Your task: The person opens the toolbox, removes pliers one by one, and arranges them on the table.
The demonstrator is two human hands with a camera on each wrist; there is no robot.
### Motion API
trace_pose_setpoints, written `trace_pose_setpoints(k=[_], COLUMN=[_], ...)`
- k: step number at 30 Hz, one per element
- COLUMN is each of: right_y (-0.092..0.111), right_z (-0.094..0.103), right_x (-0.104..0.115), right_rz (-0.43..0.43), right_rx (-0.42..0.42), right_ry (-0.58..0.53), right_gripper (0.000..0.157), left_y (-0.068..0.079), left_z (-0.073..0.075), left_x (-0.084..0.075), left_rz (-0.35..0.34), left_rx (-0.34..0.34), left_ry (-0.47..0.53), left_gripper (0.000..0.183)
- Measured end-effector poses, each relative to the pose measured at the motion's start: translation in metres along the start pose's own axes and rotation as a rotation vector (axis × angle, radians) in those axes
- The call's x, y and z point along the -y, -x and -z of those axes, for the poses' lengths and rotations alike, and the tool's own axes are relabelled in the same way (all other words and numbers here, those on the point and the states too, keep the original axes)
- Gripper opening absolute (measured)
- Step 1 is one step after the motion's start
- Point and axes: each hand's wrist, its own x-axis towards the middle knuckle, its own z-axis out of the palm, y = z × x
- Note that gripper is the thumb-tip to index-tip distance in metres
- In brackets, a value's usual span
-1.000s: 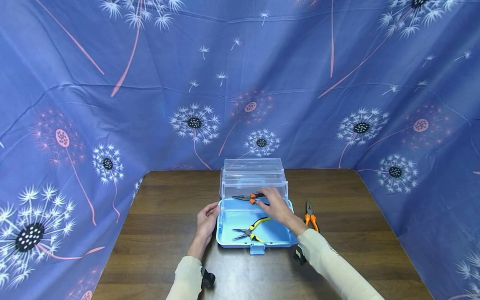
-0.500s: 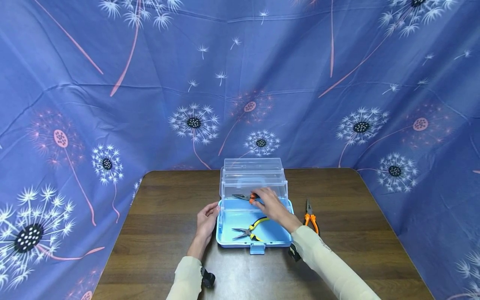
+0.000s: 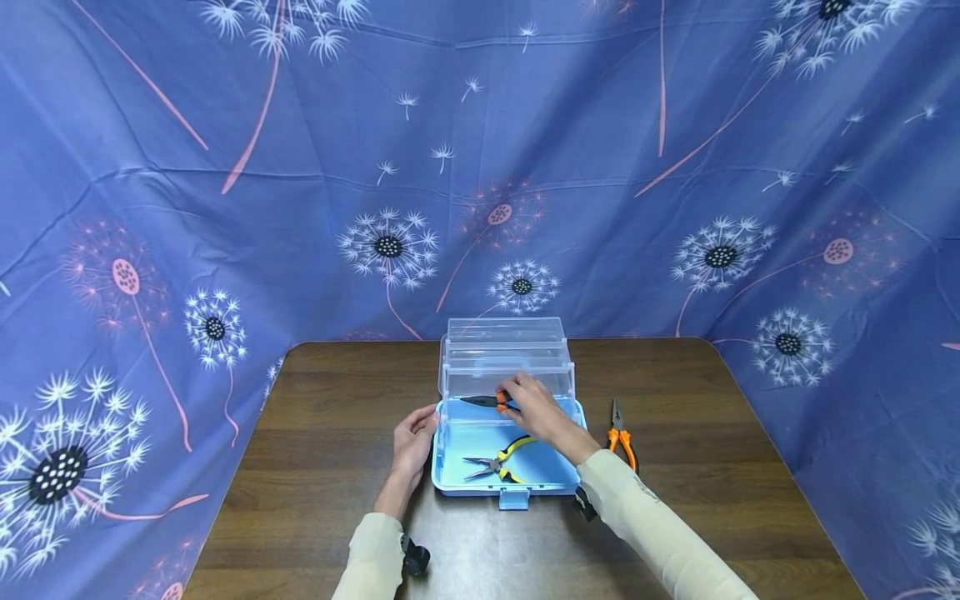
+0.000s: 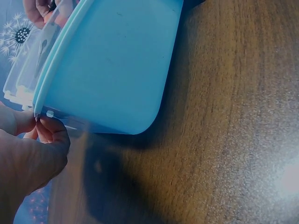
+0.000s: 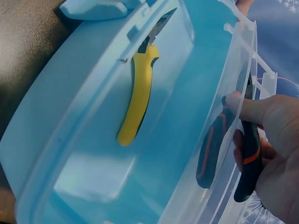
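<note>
A light-blue toolbox [image 3: 468, 490] stands with its lid raised and its clear upper trays [image 3: 506, 357] folded out at the back. My left hand [image 3: 412, 440] pinches the box's left rim between thumb and fingers, plain in the left wrist view. Over the lowest clear tray, my right hand [image 3: 534, 408] grips long-nose pliers [image 5: 250, 154] with black and orange handles. The pliers' nose points left; one handle shows through the tray wall in the right wrist view. Yellow-handled pliers [image 3: 517, 446] lie on the box floor, nose to the left.
Orange-handled long-nose pliers [image 3: 618, 435] lie on the wooden table [image 3: 330, 433] to the right of the box. At the box's front hangs a blue latch [image 3: 514, 499]. A blue dandelion-print cloth [image 3: 600, 200] hangs behind the table.
My right hand has shifted left, and its grip has moved on the black and orange pliers. Their jaws now look closer together. My left hand has stayed at the rim.
</note>
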Motion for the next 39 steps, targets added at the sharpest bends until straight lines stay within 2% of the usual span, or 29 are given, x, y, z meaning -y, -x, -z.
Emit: trace_pose_setpoints(k=[3, 8, 14, 25, 34, 39], right_y=[-0.001, -0.001, 0.005, 0.018, 0.03, 0.038], right_z=[0.001, 0.001, 0.003, 0.028, 0.047, 0.056], right_x=[0.001, 0.0, -0.002, -0.008, -0.021, -0.029], right_rz=[0.042, 0.049, 0.087, -0.019, -0.079, -0.139], right_rx=[0.002, 0.018, -0.036, -0.094, -0.138, -0.196], right_ry=[0.045, 0.069, 0.072, -0.005, -0.125, -0.221], right_gripper=[0.034, 0.034, 0.034, 0.033, 0.026, 0.026], left_y=[0.001, 0.001, -0.001, -0.001, 0.0, 0.0], left_z=[-0.001, -0.001, 0.001, -0.001, 0.0, 0.0], left_x=[-0.001, -0.002, 0.0, 0.0, 0.0, 0.001], left_rz=[-0.008, 0.007, 0.022, -0.001, 0.014, 0.012], left_rx=[0.005, 0.006, -0.005, -0.01, -0.002, 0.007], left_ry=[0.005, 0.004, -0.026, -0.01, -0.026, -0.029], left_gripper=[0.031, 0.032, 0.032, 0.03, 0.03, 0.032])
